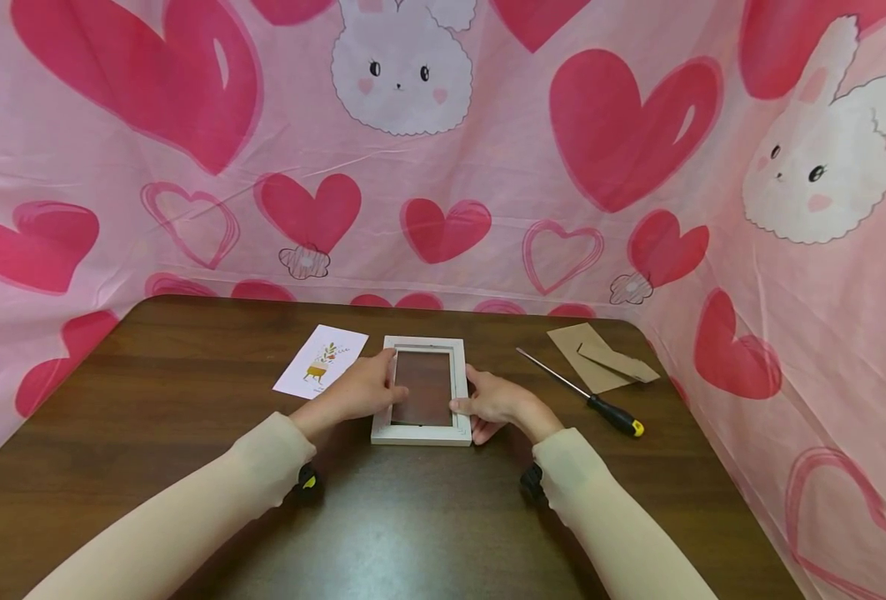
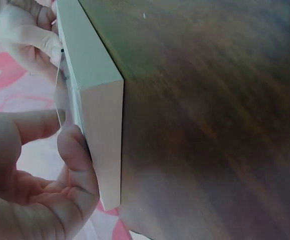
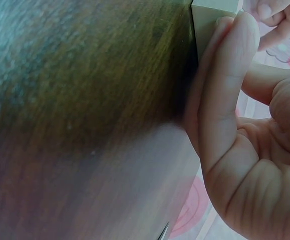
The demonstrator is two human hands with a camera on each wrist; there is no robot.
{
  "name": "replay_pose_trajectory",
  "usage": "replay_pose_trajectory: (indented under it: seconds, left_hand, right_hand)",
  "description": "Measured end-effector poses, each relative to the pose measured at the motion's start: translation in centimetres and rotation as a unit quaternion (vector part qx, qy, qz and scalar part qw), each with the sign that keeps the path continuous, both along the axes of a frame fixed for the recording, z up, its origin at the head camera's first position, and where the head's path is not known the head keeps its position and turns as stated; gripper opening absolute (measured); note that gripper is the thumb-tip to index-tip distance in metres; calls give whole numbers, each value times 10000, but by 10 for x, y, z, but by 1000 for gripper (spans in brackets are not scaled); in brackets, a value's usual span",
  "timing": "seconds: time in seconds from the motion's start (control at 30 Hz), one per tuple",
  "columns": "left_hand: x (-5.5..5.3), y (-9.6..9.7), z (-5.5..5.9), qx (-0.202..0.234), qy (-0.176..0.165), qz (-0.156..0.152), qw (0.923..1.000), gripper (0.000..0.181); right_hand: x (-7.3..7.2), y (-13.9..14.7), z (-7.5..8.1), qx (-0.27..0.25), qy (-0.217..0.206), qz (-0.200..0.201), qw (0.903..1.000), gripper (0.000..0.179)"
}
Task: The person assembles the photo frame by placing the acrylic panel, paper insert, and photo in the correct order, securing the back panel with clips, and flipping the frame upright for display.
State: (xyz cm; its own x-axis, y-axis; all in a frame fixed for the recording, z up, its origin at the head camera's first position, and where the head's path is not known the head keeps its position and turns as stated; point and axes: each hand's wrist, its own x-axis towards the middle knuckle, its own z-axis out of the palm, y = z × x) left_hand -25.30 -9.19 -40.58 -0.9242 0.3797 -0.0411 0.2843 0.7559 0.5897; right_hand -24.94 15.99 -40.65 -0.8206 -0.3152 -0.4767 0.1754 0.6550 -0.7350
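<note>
A white picture frame (image 1: 421,435) lies on the dark wooden table, its recessed side up. Within its opening is a clear pane (image 1: 423,387) with a pinkish reflection; in the left wrist view the edge of this pane (image 2: 59,92) stands slightly raised from the frame. My left hand (image 1: 362,387) is at the frame's left side, pinching the pane's edge between thumb and finger. On the right side, my right hand (image 1: 497,402) holds the frame, its thumb over the inner edge and its fingers (image 3: 225,95) along the outer side.
Left of the frame lies a card (image 1: 321,362) with a potted plant print. To the right are a screwdriver (image 1: 611,414) with a black and yellow handle and a brown backing board (image 1: 600,357) with a folded stand. Pink heart-patterned cloth (image 1: 443,167) hangs around the table.
</note>
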Motion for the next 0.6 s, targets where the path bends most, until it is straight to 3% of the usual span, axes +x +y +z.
replay_pose_trajectory:
  seconds: [0.33,0.6]
  left_hand:
    - [0,2,4,-204,-44,-208,9996,85]
    - [-3,0,6,-429,-145,-218,9987,89]
  right_hand:
    - [-1,0,-1,-45,27,48,10000,74]
    - [-1,0,-2,-158,-65,-10,9999,81]
